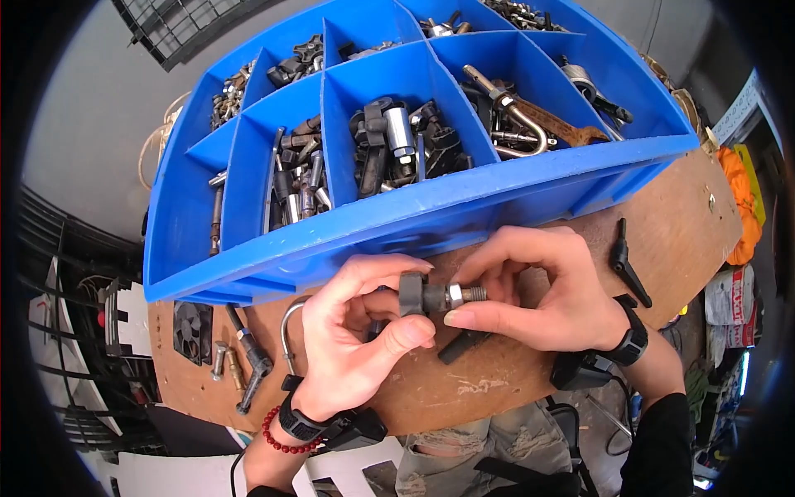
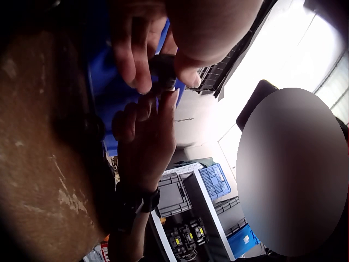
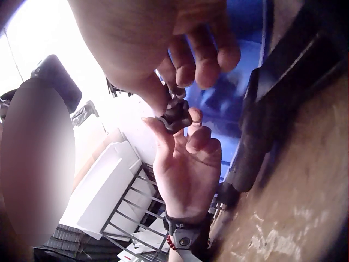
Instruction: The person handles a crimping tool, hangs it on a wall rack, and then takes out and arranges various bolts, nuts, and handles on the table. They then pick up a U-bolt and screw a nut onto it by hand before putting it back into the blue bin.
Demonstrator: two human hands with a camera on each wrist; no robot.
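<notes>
Between the two hands, a black knob (image 1: 411, 295) with a threaded stud lies sideways, a silver nut (image 1: 454, 296) on its thread. The left hand (image 1: 352, 331) pinches the knob's head between thumb and fingers. The right hand (image 1: 546, 294) holds the nut end with thumb and index finger, and the stud's tip shows beyond the nut. In the right wrist view the lobed knob (image 3: 177, 115) sits between both hands' fingertips; in the left wrist view the knob (image 2: 163, 68) is dark and partly covered by fingers.
A blue divided bin (image 1: 414, 195) of bolts, knobs and fittings stands just behind the hands. On the wooden table (image 1: 464, 389) lie a black fan (image 1: 193, 331), a clamp lever (image 1: 252, 364), bolts (image 1: 219, 360) at left, and another black lever (image 1: 628, 265) at right.
</notes>
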